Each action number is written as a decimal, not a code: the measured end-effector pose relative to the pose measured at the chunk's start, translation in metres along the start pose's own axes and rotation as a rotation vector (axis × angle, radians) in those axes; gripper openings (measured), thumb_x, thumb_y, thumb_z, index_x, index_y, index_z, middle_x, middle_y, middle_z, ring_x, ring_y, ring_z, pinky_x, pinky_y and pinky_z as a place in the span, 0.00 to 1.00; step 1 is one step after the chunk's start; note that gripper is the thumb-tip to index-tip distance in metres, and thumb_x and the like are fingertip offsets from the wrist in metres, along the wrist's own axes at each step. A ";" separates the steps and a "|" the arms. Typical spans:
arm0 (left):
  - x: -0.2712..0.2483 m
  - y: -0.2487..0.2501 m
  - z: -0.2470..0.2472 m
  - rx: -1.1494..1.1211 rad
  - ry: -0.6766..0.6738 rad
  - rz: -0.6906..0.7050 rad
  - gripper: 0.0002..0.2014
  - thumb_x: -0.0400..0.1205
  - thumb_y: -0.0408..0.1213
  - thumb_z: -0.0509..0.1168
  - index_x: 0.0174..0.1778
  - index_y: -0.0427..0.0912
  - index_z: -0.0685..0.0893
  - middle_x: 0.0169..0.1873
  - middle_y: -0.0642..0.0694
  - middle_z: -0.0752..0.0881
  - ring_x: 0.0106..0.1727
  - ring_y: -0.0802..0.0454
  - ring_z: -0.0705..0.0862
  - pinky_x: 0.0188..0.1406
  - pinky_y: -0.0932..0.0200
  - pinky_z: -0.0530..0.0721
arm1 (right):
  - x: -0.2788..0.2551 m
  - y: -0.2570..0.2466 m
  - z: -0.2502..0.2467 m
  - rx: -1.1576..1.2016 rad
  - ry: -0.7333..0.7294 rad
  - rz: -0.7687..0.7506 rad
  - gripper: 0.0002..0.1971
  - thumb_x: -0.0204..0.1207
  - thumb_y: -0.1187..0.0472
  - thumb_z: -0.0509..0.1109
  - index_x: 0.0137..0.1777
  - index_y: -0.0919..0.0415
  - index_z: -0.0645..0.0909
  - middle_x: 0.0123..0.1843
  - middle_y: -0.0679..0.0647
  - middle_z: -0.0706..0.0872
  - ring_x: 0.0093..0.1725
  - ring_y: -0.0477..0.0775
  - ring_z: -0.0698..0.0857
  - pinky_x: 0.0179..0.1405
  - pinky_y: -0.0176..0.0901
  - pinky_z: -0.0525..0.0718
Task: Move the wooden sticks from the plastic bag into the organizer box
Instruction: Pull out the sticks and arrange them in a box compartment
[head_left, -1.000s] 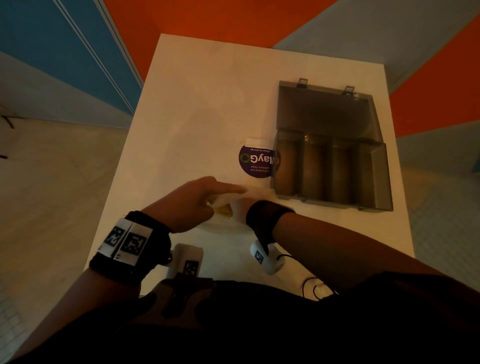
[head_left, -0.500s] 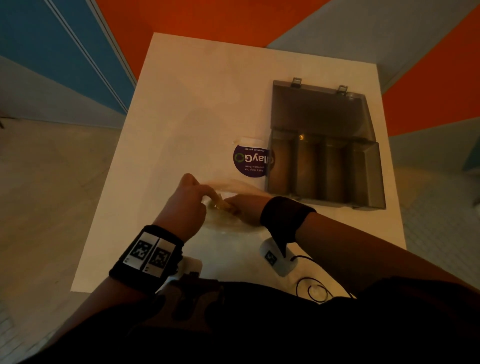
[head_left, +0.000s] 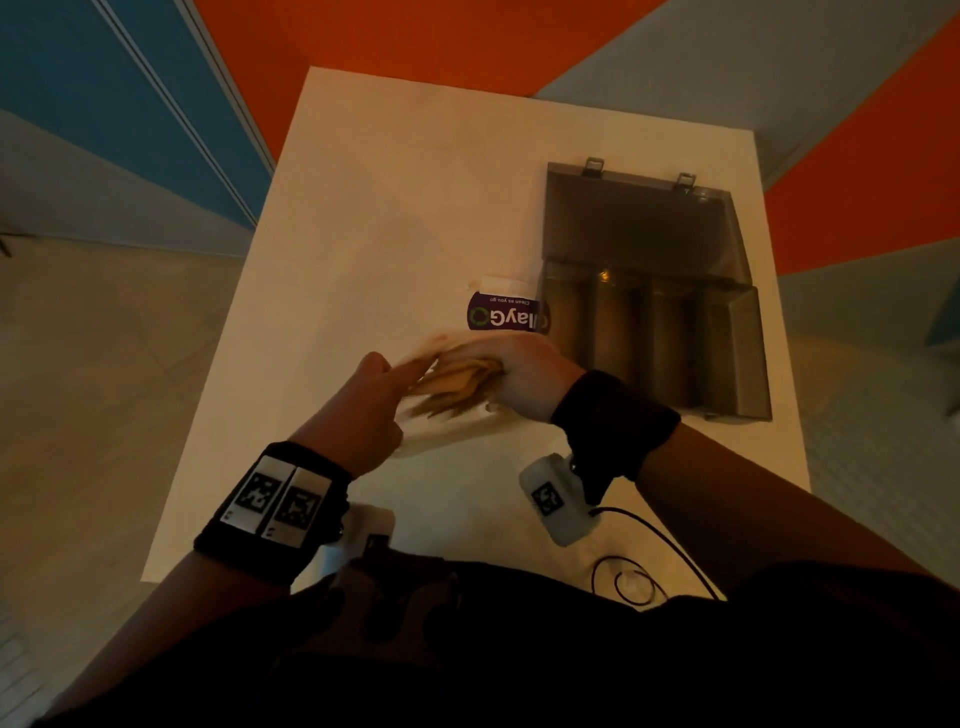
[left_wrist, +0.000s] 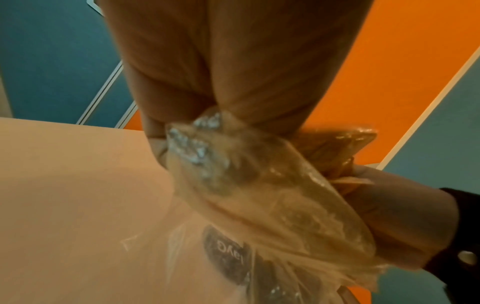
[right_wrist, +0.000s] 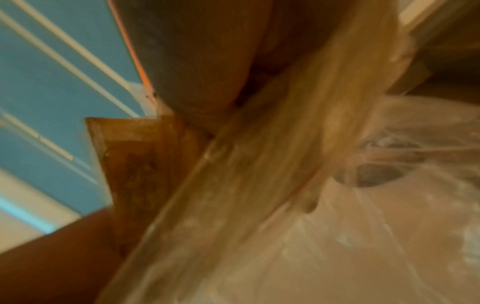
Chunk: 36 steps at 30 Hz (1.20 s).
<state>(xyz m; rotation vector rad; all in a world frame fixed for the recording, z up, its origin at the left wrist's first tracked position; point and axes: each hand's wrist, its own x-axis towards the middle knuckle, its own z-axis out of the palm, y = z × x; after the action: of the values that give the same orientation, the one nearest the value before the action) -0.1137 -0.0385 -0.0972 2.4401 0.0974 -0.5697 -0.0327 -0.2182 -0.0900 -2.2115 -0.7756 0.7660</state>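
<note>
The job has only just begun. The sticks (head_left: 457, 382) are still in the bag (head_left: 452, 431), and the bag is held just above the near part of the counter (head_left: 395, 208), a little to the left of the box (head_left: 727, 343).

The left hand (head_left: 358, 410) pinches the crinkly end of the bag between its fingers, as the left wrist view shows. The right hand (head_left: 519, 376) is curled round the other end, with the sticks bunched in its grip. The ends of the sticks poke out past that hand, and they look like they are still wrapped in the thin plastic, though the right wrist view is too blurry to be sure.

The box sits on the right side of the counter with its lid (head_left: 639, 218) flipped open to the far side. It has four long slots side by side. I can see no sticks in any of them, but the box is dark, so it is hard to be sure. One small shiny spot shows at the far end of one slot, too small to tell what it is.

A round purple sticker (head_left: 501, 317) lies on the counter between the hands and the box.

What is left, I think: get the sticks out of the bag, carry them right, and lay them in the slots
</note>
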 end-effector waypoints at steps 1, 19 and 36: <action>0.000 -0.001 -0.002 -0.003 0.012 -0.010 0.42 0.72 0.18 0.59 0.78 0.55 0.58 0.47 0.43 0.68 0.39 0.49 0.73 0.34 0.66 0.70 | -0.001 0.001 -0.003 0.105 -0.021 0.022 0.20 0.78 0.72 0.65 0.67 0.55 0.80 0.64 0.52 0.84 0.61 0.46 0.79 0.65 0.40 0.77; -0.005 -0.023 0.008 -0.183 0.264 -0.074 0.36 0.74 0.27 0.66 0.78 0.50 0.62 0.50 0.43 0.72 0.32 0.57 0.75 0.46 0.58 0.74 | -0.056 0.045 -0.094 0.998 0.548 0.527 0.17 0.79 0.77 0.60 0.62 0.60 0.74 0.46 0.53 0.83 0.39 0.51 0.83 0.17 0.34 0.85; 0.000 -0.034 0.014 -0.208 0.301 -0.007 0.27 0.74 0.22 0.65 0.68 0.46 0.76 0.49 0.42 0.75 0.36 0.55 0.79 0.36 0.68 0.74 | 0.033 0.085 -0.064 0.134 0.275 0.885 0.18 0.80 0.54 0.64 0.65 0.64 0.74 0.58 0.61 0.82 0.52 0.60 0.82 0.48 0.47 0.80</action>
<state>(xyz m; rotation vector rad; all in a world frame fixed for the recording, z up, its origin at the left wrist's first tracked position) -0.1255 -0.0197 -0.1260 2.3039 0.2748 -0.1801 0.0591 -0.2715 -0.1235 -2.4294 0.4294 0.8370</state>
